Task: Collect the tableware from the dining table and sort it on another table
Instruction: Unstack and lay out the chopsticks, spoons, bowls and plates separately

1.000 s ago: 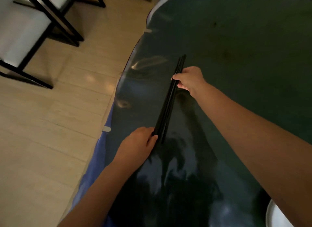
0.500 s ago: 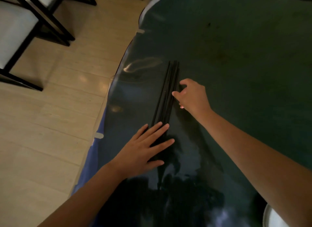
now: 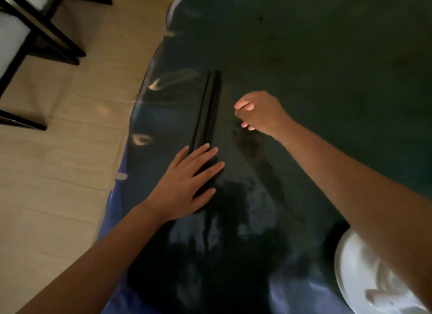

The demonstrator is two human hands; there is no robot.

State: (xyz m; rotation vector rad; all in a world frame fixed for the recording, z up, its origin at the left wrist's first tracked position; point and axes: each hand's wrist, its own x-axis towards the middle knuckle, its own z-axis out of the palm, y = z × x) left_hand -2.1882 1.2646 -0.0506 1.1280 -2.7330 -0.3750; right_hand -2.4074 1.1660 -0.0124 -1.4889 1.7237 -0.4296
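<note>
A bundle of black chopsticks [image 3: 208, 108] lies side by side on the dark glossy table [image 3: 304, 56], near its left edge, pointing away from me. My left hand [image 3: 187, 182] rests flat with fingers spread on the near ends of the chopsticks. To the right of the bundle, my right hand [image 3: 259, 112] hovers apart from it, fingers loosely curled and holding nothing. A white plate [image 3: 364, 278] shows at the bottom right, partly hidden by my right forearm.
The table's curved left edge runs above a light wooden floor [image 3: 58, 173]. Black-framed chairs with white seats [image 3: 21, 33] stand at the upper left.
Both hands held the chopstick bundle lifted a second ago. The bundle now lies on the table, my left hand flattened on its near end, and my right hand let go and drew off to the right.
</note>
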